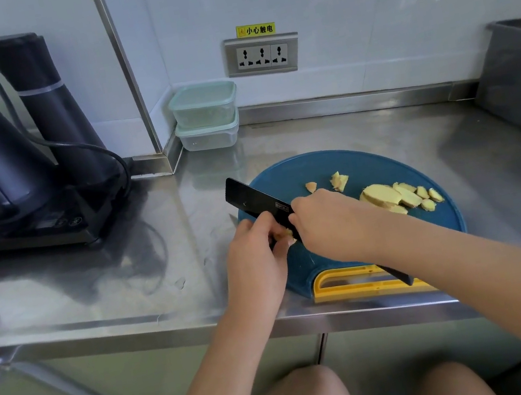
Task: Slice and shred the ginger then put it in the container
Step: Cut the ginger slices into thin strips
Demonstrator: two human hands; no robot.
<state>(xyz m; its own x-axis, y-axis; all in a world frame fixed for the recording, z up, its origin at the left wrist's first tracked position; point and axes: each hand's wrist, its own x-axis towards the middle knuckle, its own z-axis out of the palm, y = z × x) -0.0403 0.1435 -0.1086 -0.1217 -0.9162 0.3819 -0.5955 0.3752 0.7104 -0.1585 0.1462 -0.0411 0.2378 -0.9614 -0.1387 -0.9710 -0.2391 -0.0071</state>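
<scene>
Counter; board with ginger at edge

Both forearms reach forward, left hand and right hand side by side, fingers curled.

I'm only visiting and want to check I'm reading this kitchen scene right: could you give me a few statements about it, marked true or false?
1. The knife has a black blade. True.
2. The cutting board is red. False: it is blue with a yellow handle.
3. Ginger slices lie on the cutting board. True.
4. The two containers stand side by side. False: one is stacked on the other, by the wall.
5. The left hand holds the knife. False: the right hand holds it, while the left hand pinches a ginger piece.
</scene>
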